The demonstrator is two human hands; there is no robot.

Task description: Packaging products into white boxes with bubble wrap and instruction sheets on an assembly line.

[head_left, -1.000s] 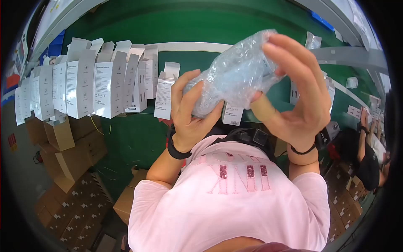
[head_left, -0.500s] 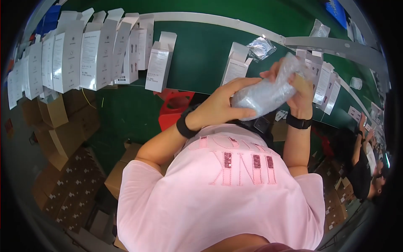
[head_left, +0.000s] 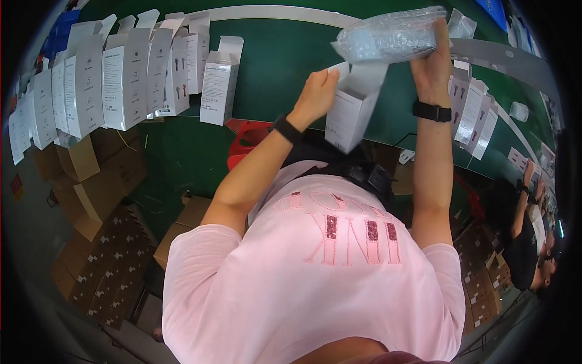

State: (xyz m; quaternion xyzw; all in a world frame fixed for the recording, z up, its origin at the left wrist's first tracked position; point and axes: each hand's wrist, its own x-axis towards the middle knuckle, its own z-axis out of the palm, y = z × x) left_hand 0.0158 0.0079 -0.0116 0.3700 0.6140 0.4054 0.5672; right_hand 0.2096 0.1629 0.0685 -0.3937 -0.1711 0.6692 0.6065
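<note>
My right hand (head_left: 431, 73) grips one end of a bubble-wrapped bundle (head_left: 388, 37), raised at the far side of the green table. The bundle lies roughly sideways above an open white carton (head_left: 350, 118), whose upright flap partly meets it in view. My left hand (head_left: 316, 97) is closed on the carton's left flap, with thumb and fingertips pressed together. Tilted slightly, the carton has its open top facing up and away from me. What is inside the bundle cannot be made out through the wrap.
A row of open white cartons (head_left: 124, 82) lines the table's left, with a lone carton (head_left: 219, 88) beside it. More cartons (head_left: 473, 121) stand at right. A red stool (head_left: 244, 145) and brown boxes (head_left: 91, 194) are below. A co-worker (head_left: 524, 249) is far right.
The bundle has moved up and away from my body, now in my right hand alone. My left hand has left it and taken hold of the white carton's flap, bringing the carton nearer.
</note>
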